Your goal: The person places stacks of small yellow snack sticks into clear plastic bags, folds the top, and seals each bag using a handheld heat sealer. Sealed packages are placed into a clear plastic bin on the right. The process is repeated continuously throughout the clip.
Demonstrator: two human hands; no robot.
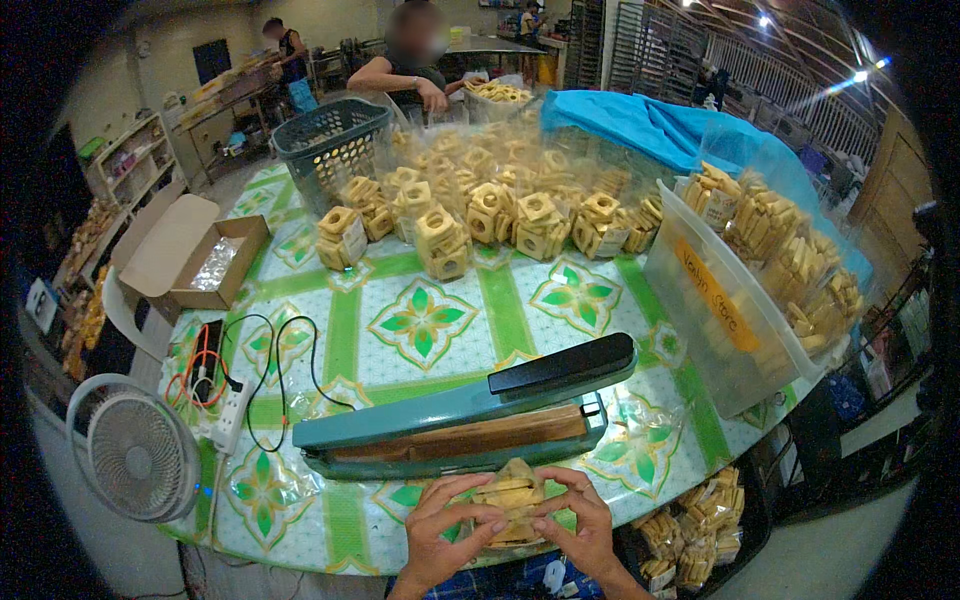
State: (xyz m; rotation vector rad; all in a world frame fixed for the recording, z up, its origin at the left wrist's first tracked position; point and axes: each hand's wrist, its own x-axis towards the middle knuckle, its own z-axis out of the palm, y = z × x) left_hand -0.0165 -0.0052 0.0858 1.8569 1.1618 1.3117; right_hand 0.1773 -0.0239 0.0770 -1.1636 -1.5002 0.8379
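Note:
Between my two hands is a clear plastic bag of biscuits (510, 499), held at the near edge of the table. My left hand (450, 521) grips its left side with thumb and fingers. On its right side my right hand (574, 517) does the same, a ring on one finger. The bag's upper end points toward an impulse heat sealer (450, 439) just beyond. That sealer has a teal body, a black handle (562, 364) and a brown strip along its jaw; its arm is raised at the right end.
Many filled biscuit bags (487, 202) stand at the back beside a dark plastic basket (330, 135). A labelled translucent bin (675, 300) of bags is at right. Left are an open cardboard box (217, 262), a power strip (227, 420) with cords and a fan (135, 450). A person (412, 67) sits opposite.

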